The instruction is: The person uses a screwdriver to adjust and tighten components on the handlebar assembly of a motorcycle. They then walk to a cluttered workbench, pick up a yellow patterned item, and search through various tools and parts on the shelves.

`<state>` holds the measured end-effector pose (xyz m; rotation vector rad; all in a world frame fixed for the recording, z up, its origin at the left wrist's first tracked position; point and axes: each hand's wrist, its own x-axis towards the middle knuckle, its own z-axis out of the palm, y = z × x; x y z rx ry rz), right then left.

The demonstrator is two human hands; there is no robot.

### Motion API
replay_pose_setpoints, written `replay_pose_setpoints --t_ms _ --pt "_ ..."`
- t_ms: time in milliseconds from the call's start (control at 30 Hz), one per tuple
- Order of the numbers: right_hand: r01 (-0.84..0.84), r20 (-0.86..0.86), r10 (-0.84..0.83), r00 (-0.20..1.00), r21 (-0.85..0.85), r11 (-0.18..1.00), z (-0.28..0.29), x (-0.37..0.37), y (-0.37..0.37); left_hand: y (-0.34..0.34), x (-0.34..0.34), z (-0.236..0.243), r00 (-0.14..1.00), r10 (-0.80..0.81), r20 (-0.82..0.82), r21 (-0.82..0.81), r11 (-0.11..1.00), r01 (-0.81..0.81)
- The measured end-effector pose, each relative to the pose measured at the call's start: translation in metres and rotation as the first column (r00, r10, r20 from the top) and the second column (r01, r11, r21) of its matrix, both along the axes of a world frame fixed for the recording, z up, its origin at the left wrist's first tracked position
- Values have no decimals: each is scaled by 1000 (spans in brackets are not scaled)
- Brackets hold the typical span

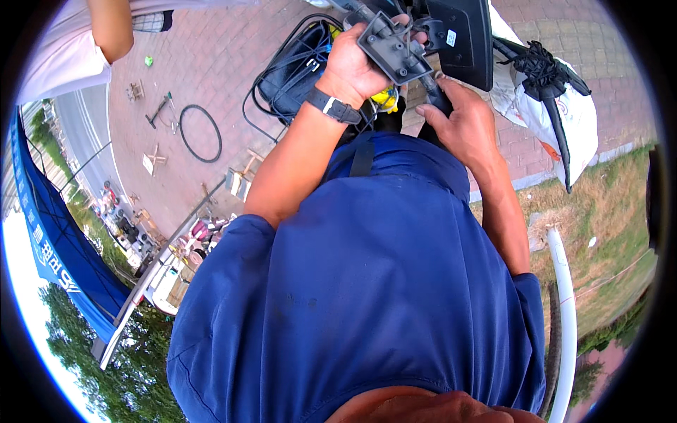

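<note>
The left hand (352,63), its wrist in a dark strapped watch (335,108), is curled partway around a grey plastic rectangular bracket (396,55), palm against its near side and some fingertips showing beyond it. The right hand (467,118) is closed around a dark, rounded grip (435,97), thumb on the near side. The bracket lies between the two hands, touching the left and so nearer to it. It sits against a dark bar whose long axis slants from ahead on the left down toward the right hand; whether bracket and bar are joined cannot be told.

Just beyond, to the right, stands a black, flat, round-cornered panel (469,53) with a small white sticker. Below the bracket, something bright yellow (386,101) is partly hidden.

Left of the hands is a black, soft-looking bag (282,95) with looped black cables around it; its contents cannot be seen. To the right, a bulging white plastic sack (577,120), its contents also hidden, has knotted black material against it. Farther left, a thin black bicycle tyre (182,137) lies on reddish brick paving (233,42), and a bystander's bent arm (113,32) enters at the upper left.
</note>
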<state>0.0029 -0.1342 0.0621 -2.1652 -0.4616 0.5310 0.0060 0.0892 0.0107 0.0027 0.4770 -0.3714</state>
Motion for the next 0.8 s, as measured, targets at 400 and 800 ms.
replay_pose_setpoints --t_ms 400,800 --pt "179 -30 -176 984 119 977 88 27 -21 -1 0 1 997 -47 -63 185 981 58" --pt "433 -193 -407 893 618 656 69 12 21 -10 5 16 989 42 -141 188 982 -15"
